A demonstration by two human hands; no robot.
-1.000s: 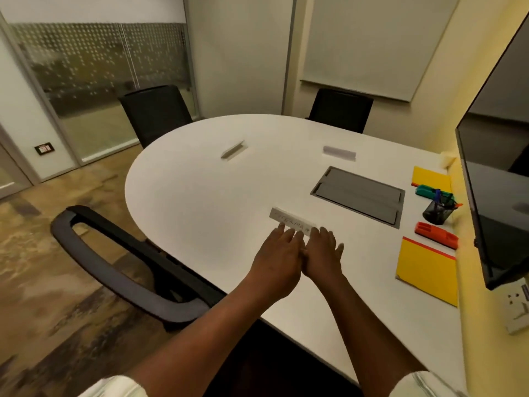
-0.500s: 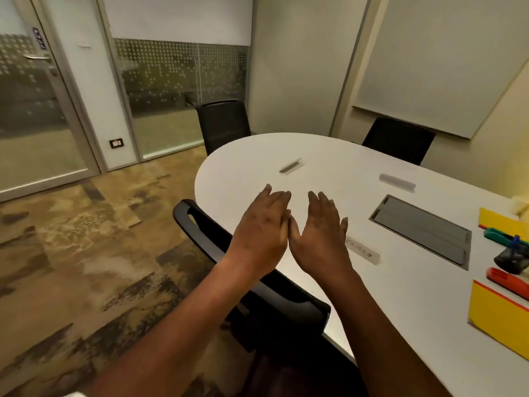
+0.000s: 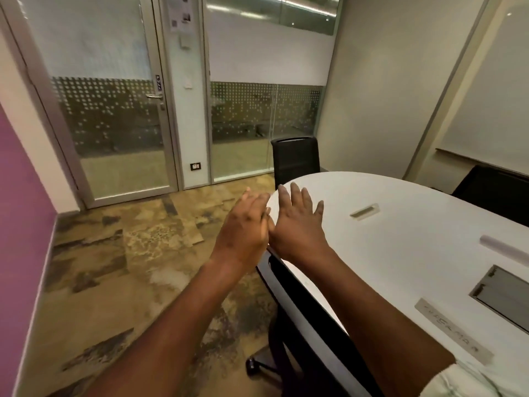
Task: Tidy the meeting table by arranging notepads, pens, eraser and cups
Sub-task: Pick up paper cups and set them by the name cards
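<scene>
Both hands hang raised side by side and empty: the left hand [image 3: 243, 224] (a little blurred) over the floor [image 3: 128, 253], the right hand [image 3: 297, 224] above the rim of the white table [image 3: 400, 253]. Their fingers are straight and grip nothing. No notepad, pen, eraser or cup shows from here, so I cannot place them. The stretch of table I see bears only a name strip [image 3: 455, 329], two more farther off, and a closed cable hatch [image 3: 501, 293]. I judge this end tidy; the rest I cannot check.

L hand [image 3: 243, 227] & R hand [image 3: 297, 227] raised side by side, fingers straight, holding nothing.
</scene>
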